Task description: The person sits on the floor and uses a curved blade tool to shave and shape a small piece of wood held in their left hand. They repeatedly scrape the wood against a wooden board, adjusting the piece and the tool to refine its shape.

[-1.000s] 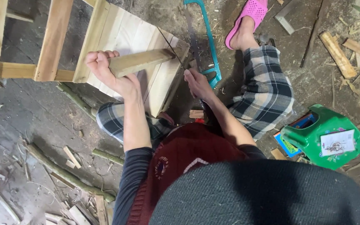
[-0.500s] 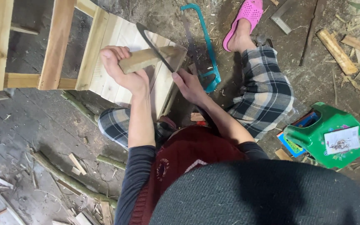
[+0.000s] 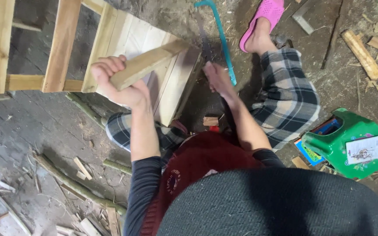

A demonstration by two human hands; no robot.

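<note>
My left hand (image 3: pixel 117 83) grips the near end of a pale wooden strip (image 3: pixel 154 61) and holds it down on a slanted wooden panel (image 3: pixel 130 32). Just right of the strip's far end, my right hand (image 3: pixel 215 78) is closed on the handle of a saw with a teal frame (image 3: pixel 222 41). The saw points away from me, and its blade is blurred beside the strip's end. My knees in checked trousers (image 3: pixel 289 100) are on both sides of the panel.
A wooden frame (image 3: pixel 60 43) stands at the left. A pink slipper (image 3: pixel 264 15) is on my right foot. An overturned green plastic stool (image 3: pixel 351 144) lies at the right, wood offcuts (image 3: pixel 360 47) beyond it. Sticks and chips (image 3: pixel 73 183) litter the floor at the lower left.
My right hand swung the saw left across the strip's end, then back to the right and more upright. My left hand kept its hold on the strip.
</note>
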